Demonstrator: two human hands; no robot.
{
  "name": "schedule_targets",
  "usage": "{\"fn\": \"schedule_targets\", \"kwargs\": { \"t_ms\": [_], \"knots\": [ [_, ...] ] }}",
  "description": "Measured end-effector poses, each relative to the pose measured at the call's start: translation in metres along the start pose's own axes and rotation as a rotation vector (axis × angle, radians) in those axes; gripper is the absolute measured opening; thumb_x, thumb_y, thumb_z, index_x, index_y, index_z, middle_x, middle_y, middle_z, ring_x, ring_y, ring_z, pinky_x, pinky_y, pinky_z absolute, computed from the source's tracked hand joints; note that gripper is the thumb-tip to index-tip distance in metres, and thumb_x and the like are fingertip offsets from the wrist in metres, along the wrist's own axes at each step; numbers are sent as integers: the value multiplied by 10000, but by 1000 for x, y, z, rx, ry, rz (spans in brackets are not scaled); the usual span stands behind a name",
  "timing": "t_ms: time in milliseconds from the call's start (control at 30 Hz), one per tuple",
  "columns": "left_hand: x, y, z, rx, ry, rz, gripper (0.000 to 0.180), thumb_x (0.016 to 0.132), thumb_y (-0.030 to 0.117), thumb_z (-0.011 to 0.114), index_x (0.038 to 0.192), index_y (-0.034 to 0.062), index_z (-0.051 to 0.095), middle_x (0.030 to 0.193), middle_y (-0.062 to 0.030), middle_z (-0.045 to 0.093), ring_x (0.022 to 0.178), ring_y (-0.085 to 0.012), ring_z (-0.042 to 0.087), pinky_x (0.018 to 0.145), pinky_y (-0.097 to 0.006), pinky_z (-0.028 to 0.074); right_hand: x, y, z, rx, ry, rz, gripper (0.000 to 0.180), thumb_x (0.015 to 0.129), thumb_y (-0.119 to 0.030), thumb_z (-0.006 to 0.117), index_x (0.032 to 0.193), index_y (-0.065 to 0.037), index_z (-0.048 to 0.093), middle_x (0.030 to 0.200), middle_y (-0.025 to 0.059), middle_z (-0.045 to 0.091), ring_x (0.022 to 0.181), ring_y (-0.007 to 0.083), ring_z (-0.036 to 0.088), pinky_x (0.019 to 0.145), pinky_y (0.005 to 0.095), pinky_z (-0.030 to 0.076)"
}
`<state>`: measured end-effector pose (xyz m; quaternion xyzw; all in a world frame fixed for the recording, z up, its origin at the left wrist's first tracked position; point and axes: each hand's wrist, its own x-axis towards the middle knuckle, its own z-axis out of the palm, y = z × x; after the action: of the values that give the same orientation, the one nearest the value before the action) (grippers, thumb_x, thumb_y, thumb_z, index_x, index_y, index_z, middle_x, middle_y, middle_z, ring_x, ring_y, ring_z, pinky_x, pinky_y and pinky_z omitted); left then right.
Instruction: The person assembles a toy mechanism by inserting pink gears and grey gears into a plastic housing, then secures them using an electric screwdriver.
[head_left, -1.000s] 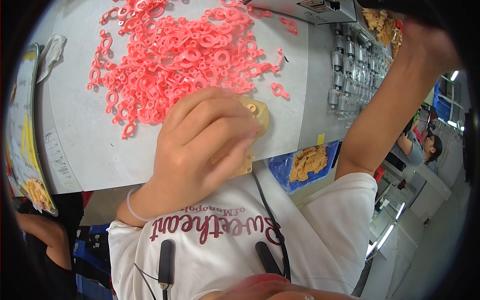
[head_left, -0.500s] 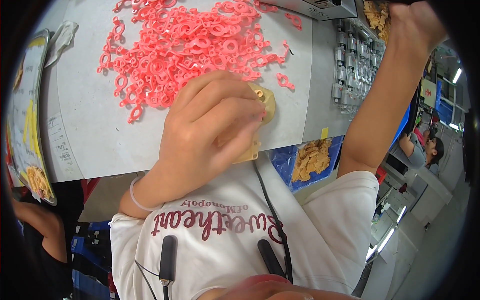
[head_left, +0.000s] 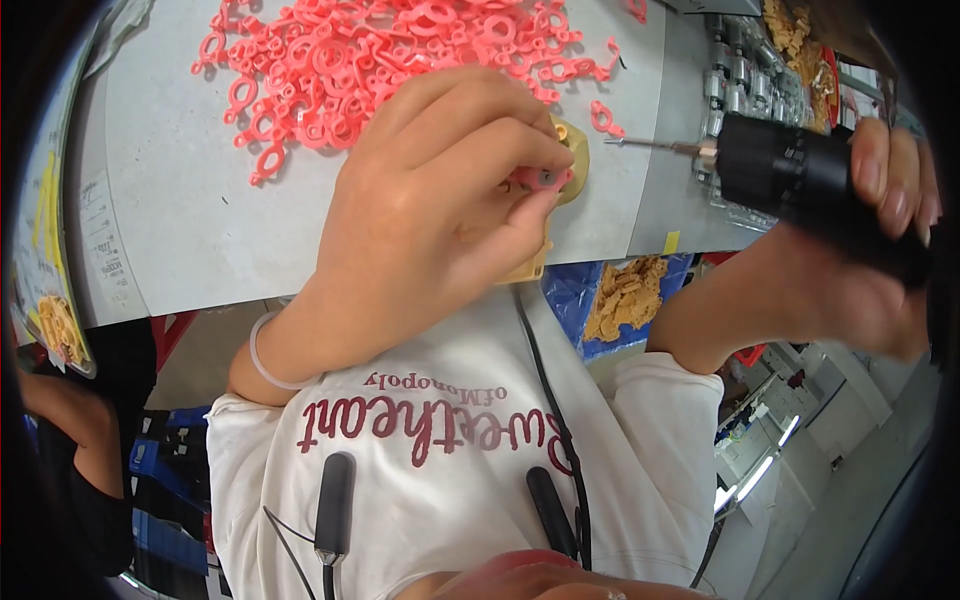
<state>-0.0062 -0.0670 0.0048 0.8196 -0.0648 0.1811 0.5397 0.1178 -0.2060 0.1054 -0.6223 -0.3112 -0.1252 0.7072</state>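
Observation:
My left hand (head_left: pixel 440 200) is closed on a tan plastic part (head_left: pixel 565 165) at the front edge of the grey table (head_left: pixel 170 200), with a small pink ring piece (head_left: pixel 545 180) pinched at its fingertips. My right hand (head_left: pixel 870 240) grips a black electric screwdriver (head_left: pixel 800 175) held sideways. Its thin bit (head_left: pixel 655 146) points left toward the tan part, a short gap away. A heap of pink plastic ring parts (head_left: pixel 380 60) lies on the table just beyond my left hand.
A rack of small metal pieces (head_left: pixel 735 80) stands at the table's right end. A blue bin with tan parts (head_left: pixel 625 295) sits below the table edge. Another tray of tan parts (head_left: pixel 790 30) is at the top right. Another person's arm (head_left: pixel 70 420) shows at the lower left.
My right hand came down from the upper right and now holds the black screwdriver level with the tan part. My left hand stayed on the tan part and now pinches a pink piece.

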Motion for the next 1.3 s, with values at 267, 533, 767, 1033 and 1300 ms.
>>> {"fn": "schedule_targets", "kwargs": {
  "t_ms": [267, 533, 767, 1033, 1300],
  "knots": [
    [0, 1, 1, -5, 14, 18, 253, 657, -12, 755, 902, 30, 713, 990, -88, 670, 1023, -273, 610, 892, -363, 466, -28, -16, -29, 216, -43, 44, 176, 772, -243, 593, 735, -124, 469, 742, -16, 477, 589, 99, 435, 594, 284, 360],
    [-1, -1, 2, -25, 34, 28, 252, 655, -16, 759, 899, 28, 711, 985, -88, 666, 1007, -271, 612, 886, -362, 469, -30, -19, -36, 224, -102, 83, 185, 767, -250, 587, 717, -131, 455, 735, -20, 472, 578, 96, 431, 583, 282, 356],
    [-1, -1, 2, -28, 33, 29, 257, 652, -18, 755, 901, 26, 707, 992, -91, 665, 998, -271, 611, 876, -362, 467, -31, -24, -35, 195, -163, 118, 195, 768, -250, 590, 706, -135, 445, 721, -23, 468, 562, 94, 432, 566, 279, 360],
    [-2, -2, 1, -29, 31, 38, 263, 655, -3, 752, 912, 30, 706, 1009, -93, 668, 998, -277, 615, 883, -365, 466, -35, -28, -23, 161, -234, 153, 208, 768, -251, 594, 694, -138, 435, 706, -26, 463, 543, 92, 432, 547, 274, 364],
    [-4, -2, 0, -45, 43, 39, 253, 668, 8, 747, 916, 36, 699, 1006, -94, 670, 984, -278, 621, 878, -367, 466, -30, -43, -33, 134, -321, 185, 222, 769, -251, 597, 682, -142, 424, 690, -29, 458, 525, 89, 432, 528, 270, 369]
  ]
}}
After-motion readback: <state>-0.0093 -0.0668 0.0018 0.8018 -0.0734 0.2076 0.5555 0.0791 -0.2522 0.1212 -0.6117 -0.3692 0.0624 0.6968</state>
